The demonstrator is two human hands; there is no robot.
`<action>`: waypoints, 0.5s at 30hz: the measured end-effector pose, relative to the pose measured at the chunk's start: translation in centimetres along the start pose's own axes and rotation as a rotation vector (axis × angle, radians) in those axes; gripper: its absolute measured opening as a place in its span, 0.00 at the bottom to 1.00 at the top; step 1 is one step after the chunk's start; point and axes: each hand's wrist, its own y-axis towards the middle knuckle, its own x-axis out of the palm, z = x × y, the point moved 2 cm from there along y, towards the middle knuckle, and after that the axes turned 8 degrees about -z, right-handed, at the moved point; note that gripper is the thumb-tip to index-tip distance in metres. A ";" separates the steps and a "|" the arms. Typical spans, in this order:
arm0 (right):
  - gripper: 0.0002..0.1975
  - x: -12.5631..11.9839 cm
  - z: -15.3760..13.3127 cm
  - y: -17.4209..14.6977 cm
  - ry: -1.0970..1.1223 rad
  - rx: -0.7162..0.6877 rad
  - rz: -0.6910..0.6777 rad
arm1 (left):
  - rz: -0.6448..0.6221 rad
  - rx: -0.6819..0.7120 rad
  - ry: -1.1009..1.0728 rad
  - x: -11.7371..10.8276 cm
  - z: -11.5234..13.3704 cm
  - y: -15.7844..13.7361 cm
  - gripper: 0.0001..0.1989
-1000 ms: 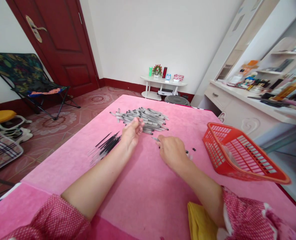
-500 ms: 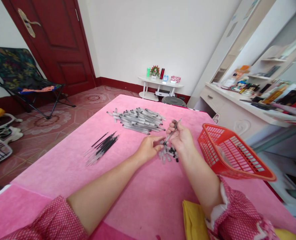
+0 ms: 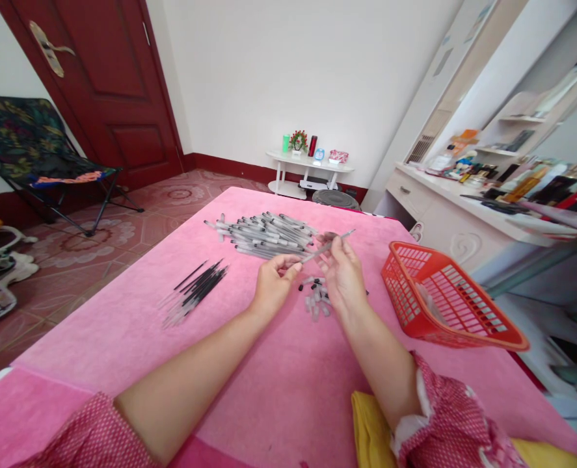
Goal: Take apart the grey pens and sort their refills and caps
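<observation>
A slim translucent grey pen (image 3: 323, 249) is held slantwise between both hands above the pink cloth. My left hand (image 3: 273, 281) pinches its lower left end between thumb and fingers. Toward the tip, my right hand (image 3: 345, 266) grips the barrel with thumb and fingertips. Small clear and black pen caps (image 3: 316, 302) lie loose below the hands, partly hidden by my right hand. Behind them is a heap of grey pens (image 3: 268, 235). Off to the left, a bunch of thin black ink refills (image 3: 201, 287) rests on the cloth.
An orange plastic basket (image 3: 402, 286) stands at the table's right, something pale inside. Yellow fabric (image 3: 372, 429) lies by my right forearm. Beyond the pink-covered table (image 3: 268, 390) are a white side table (image 3: 278, 158), a folding chair (image 3: 19, 130) and a cluttered dresser (image 3: 429, 195).
Both hands have lifted away from the caps, the left moving slightly left. The pen has turned flatter and now spans the gap between my hands. The view has shifted slightly.
</observation>
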 end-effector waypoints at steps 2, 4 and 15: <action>0.13 0.3 0.0 -0.5 -0.093 0.022 -0.005 | 0.058 0.015 -0.060 -0.4 -0.1 0.1 0.07; 0.13 0.3 0.1 -0.7 -0.105 0.030 -0.025 | 0.100 0.031 -0.076 -0.7 -0.2 0.2 0.07; 0.11 -0.3 1.1 -0.6 -0.029 0.028 -0.066 | 0.039 0.005 0.084 -1.3 -0.1 0.1 0.19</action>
